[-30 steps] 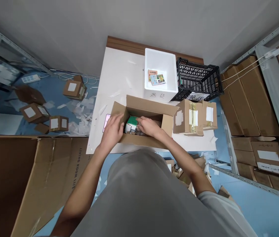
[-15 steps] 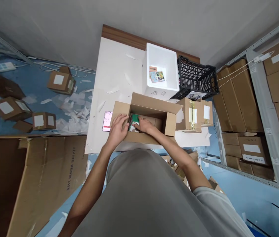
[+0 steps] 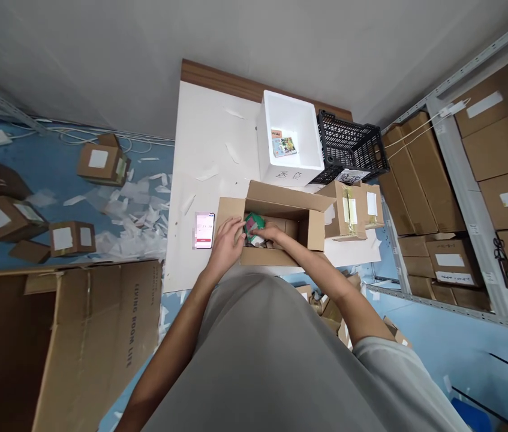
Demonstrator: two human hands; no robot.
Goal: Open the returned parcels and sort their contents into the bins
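Note:
An open cardboard box (image 3: 268, 257) stands on the white table in front of me, its flaps folded out. Inside its left end is a small green packet (image 3: 257, 221) with a dark pinkish patch, sitting tilted. My right hand (image 3: 271, 233) reaches in over the near side, its fingers closed on the packet's right side. My left hand (image 3: 227, 241) lies over the box's left edge, fingers stretched and thumb apart, fingertips beside the packet. Something white shows under the packet, too small to name.
Left of the box lies a phone (image 3: 204, 231) with a lit screen. Behind stand a white foam bin (image 3: 290, 174) with small colourful packs and a black crate (image 3: 348, 141). Taped cartons (image 3: 348, 210) sit at right. Boxes and paper scraps (image 3: 134, 216) litter the floor at left.
The green packet has turned and tilted, showing its pinkish patch. My right hand has shifted slightly with it. The left fingertips are closer to the packet. The whole view has shifted a little.

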